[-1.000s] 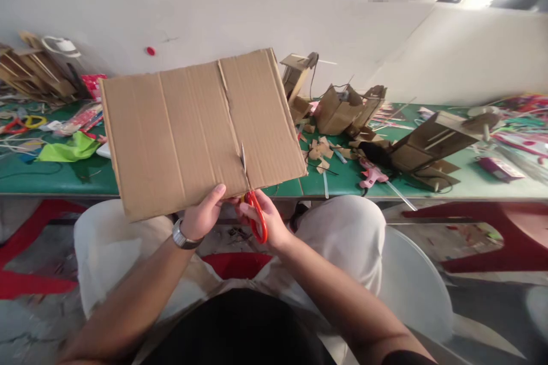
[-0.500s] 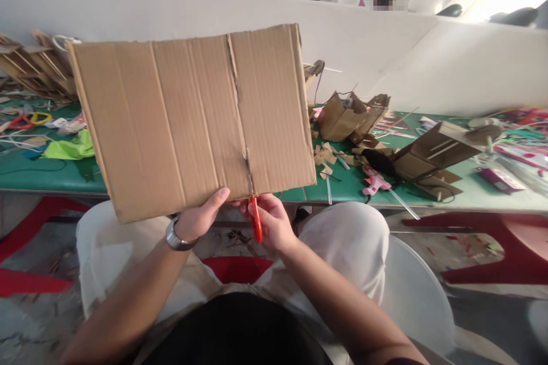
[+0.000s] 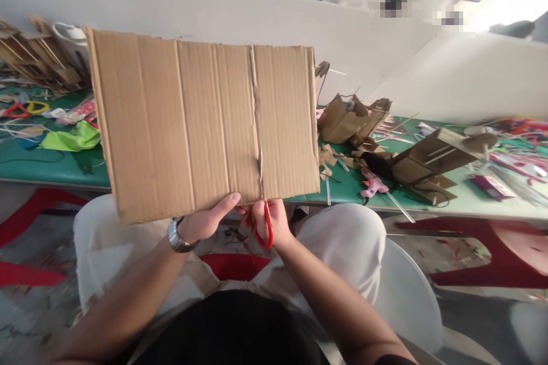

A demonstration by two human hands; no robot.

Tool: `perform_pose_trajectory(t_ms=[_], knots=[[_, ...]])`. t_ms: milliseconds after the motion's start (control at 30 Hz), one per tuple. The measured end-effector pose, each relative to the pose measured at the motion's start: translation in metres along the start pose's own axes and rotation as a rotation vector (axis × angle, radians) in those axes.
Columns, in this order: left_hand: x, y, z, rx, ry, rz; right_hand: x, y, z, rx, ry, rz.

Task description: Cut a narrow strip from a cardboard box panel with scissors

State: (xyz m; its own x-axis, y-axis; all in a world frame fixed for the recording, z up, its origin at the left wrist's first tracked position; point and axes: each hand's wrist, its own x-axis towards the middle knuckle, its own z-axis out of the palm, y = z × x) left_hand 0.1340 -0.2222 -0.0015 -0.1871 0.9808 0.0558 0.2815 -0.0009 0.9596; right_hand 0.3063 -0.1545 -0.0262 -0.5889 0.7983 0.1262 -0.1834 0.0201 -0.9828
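A large sheet of brown corrugated cardboard (image 3: pixel 205 125) stands tilted up in front of me above my knees. My left hand (image 3: pixel 209 219) grips its lower edge, thumb on the near face and fingers hidden behind. Red-handled scissors (image 3: pixel 269 228) are in my right hand (image 3: pixel 276 222), with the thumb through a handle loop. Their blades lie at the bottom of the sheet, one blade showing on the near face. From there a ragged slit runs up to the top edge, right of the middle.
Beyond the sheet runs a green table (image 3: pixel 55 162) with cardboard structures (image 3: pixel 423 162), a pink glue gun (image 3: pixel 374 182), a bright green cloth (image 3: pixel 72 137) and a purple box (image 3: pixel 492 185). A white partition (image 3: pixel 406 63) rises behind. Red stools (image 3: pixel 479 245) stand below.
The cardboard sheet has shifted right and turned slightly clockwise. My right hand has moved a little right with the scissors, and their handle loop now shows more openly.
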Motion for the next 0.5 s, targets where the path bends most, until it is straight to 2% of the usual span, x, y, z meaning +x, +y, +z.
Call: perform_pose_trajectory(t_ms=[200,333,433,500], knots=[[0.001,-0.002,-0.001,-0.049,-0.137,-0.058,-0.003,-0.002,0.003,0.019,0.016,0.091],[0.001,-0.008,0.000,-0.053,-0.015,-0.139,-0.005,-0.004,0.006,-0.015,0.035,0.119],[0.001,-0.016,0.004,-0.074,0.007,-0.198,-0.005,-0.004,0.006,-0.016,0.053,0.161],[0.001,-0.024,0.009,-0.077,0.052,-0.167,-0.005,-0.005,0.006,-0.004,0.060,0.179]])
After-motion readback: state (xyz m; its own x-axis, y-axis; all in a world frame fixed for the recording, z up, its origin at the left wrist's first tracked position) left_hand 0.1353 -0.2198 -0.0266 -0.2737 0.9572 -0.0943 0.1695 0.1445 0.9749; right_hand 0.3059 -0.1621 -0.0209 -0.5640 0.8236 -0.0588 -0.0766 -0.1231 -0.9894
